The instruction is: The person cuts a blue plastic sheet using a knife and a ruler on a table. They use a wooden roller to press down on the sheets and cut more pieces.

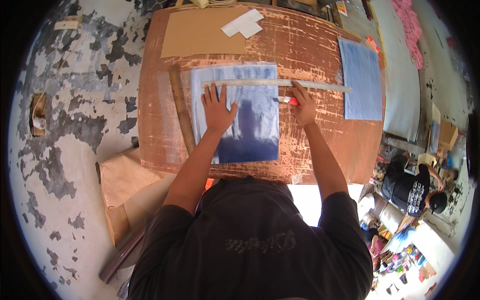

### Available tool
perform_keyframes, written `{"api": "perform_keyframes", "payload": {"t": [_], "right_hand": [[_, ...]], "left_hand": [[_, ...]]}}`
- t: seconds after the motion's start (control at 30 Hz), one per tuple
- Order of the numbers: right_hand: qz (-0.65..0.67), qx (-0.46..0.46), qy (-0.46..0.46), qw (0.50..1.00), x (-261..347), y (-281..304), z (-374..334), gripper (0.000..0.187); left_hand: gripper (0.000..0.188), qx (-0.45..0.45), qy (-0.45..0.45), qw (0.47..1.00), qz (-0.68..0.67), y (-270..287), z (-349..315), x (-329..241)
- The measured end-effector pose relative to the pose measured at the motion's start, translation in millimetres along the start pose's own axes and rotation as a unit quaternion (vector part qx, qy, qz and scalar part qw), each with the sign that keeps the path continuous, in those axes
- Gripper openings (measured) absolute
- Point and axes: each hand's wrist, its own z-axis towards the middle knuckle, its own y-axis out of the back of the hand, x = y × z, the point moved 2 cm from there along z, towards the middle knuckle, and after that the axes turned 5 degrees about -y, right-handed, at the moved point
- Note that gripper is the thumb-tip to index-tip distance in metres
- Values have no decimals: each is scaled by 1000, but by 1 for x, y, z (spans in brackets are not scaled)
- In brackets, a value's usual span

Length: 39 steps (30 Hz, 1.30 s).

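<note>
A glossy blue sheet [250,120] lies on the worn brown table [325,145] in front of me, and a long grey metal ruler [260,82] crosses its upper part, reaching past its right edge. My left hand [219,111] is spread flat on the sheet, with fingertips at the ruler. In my right hand [302,105], just right of the sheet, is a red utility knife [293,101], its pale front end pointing left toward the sheet's edge. The fingers of that hand also reach the ruler; whether they press on it I cannot tell.
A wooden strip [181,107] and a clear strip lie left of the sheet. Brown cardboard [200,35] with white pieces [243,24] lies at the far side. Stacked blue sheets [361,82] sit at the right edge. Another person [410,185] works beyond the table, lower right.
</note>
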Motion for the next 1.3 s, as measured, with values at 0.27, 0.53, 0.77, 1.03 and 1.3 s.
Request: {"api": "perform_keyframes", "payload": {"t": [0.27, 0.53, 0.77, 1.03, 1.3], "right_hand": [[64, 314, -132, 938, 71, 24, 91, 46], [-76, 517, 167, 836, 185, -72, 227, 49], [-199, 506, 390, 743, 232, -152, 270, 49], [-215, 529, 408, 712, 280, -156, 280, 44], [-230, 555, 422, 679, 288, -167, 285, 41]], "left_hand": [[82, 30, 40, 998, -39, 5, 2, -6], [82, 54, 61, 995, -63, 17, 7, -9], [84, 101, 87, 987, -88, 24, 13, -13], [86, 97, 96, 986, -96, 24, 12, -9], [84, 107, 92, 986, -91, 25, 14, -9]]}}
